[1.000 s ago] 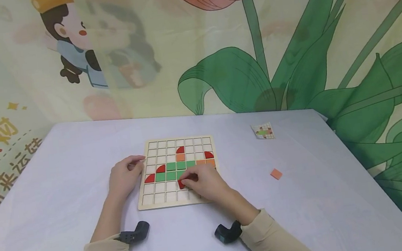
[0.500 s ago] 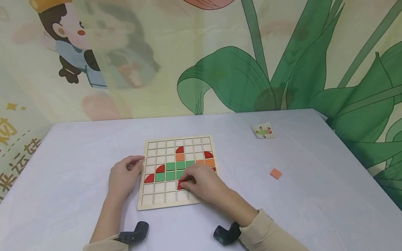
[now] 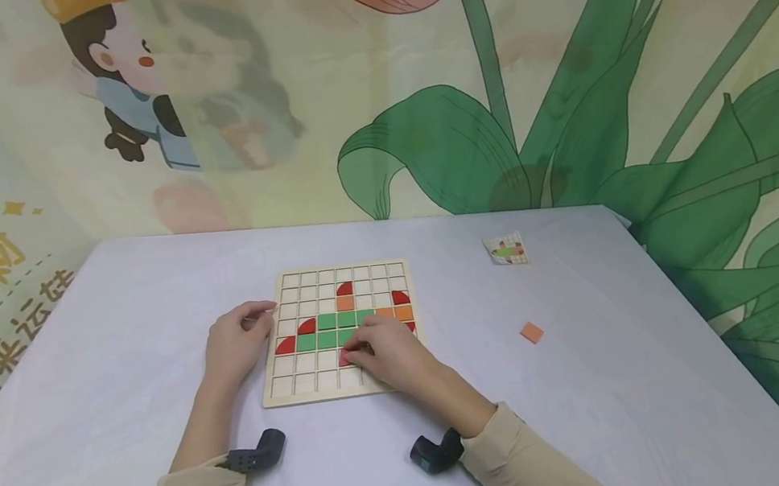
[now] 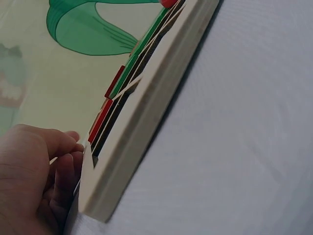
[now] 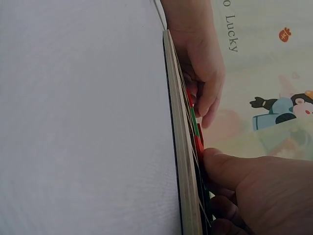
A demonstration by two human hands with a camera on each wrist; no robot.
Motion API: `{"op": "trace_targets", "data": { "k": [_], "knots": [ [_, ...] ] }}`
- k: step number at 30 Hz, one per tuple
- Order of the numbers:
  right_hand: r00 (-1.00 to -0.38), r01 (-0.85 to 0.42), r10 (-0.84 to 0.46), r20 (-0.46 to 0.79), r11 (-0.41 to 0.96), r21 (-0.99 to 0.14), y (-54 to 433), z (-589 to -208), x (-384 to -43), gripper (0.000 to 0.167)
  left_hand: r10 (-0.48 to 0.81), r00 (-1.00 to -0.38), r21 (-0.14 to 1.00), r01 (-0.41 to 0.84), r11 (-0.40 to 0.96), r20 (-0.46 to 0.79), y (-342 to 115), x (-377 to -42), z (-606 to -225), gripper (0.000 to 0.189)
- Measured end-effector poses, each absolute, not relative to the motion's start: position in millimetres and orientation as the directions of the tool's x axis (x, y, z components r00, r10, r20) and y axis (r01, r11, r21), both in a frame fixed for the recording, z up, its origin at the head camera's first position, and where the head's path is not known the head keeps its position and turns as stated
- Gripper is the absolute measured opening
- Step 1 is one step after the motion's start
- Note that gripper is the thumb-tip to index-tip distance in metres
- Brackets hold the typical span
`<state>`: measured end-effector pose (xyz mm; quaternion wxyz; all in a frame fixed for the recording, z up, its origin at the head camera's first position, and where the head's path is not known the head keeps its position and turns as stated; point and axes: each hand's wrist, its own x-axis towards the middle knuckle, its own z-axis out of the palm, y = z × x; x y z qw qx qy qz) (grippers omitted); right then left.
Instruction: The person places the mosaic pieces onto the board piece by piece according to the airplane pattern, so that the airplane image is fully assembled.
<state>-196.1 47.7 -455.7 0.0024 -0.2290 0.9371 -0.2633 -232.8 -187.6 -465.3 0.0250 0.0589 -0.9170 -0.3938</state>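
Observation:
A square wooden grid board (image 3: 321, 397) lies on the table with coloured tiles in several cells. At its left edge is my left hand (image 3: 236, 343), thumb and bent fingers gripping the rim near the upper left. My right hand (image 3: 392, 352) reaches over the board's lower middle and pinches a red tile (image 3: 343, 358) at a cell just under the green tiles (image 3: 326, 330). Red quarter-circle tiles (image 3: 285, 345) sit to the left of the green ones, and orange tiles (image 3: 403, 313) to the right. My right hand covers some cells in the head view.
A loose orange square tile (image 3: 532, 332) lies on the white tablecloth right of the board. Farther back is a small card (image 3: 507, 249) printed with a coloured grid pattern. Behind the table hangs a backdrop (image 3: 422, 150) with flowers and cartoon figures.
My right fingers have shifted the red tile slightly, and it now lies flatter in its cell. My left hand stays at the board's edge. The head view has moved a little.

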Motion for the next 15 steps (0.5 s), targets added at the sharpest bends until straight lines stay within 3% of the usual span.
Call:
{"op": "trace_targets", "data": {
  "k": [15],
  "knots": [
    [-0.868,-0.485,-0.473,0.147,0.748,-0.454,48.7,-454.4,-194.9,0.016,-0.122,-0.992,0.728,-0.07,0.682,0.019,-189.6,-234.7,-469.4,0.033]
  ]
}}
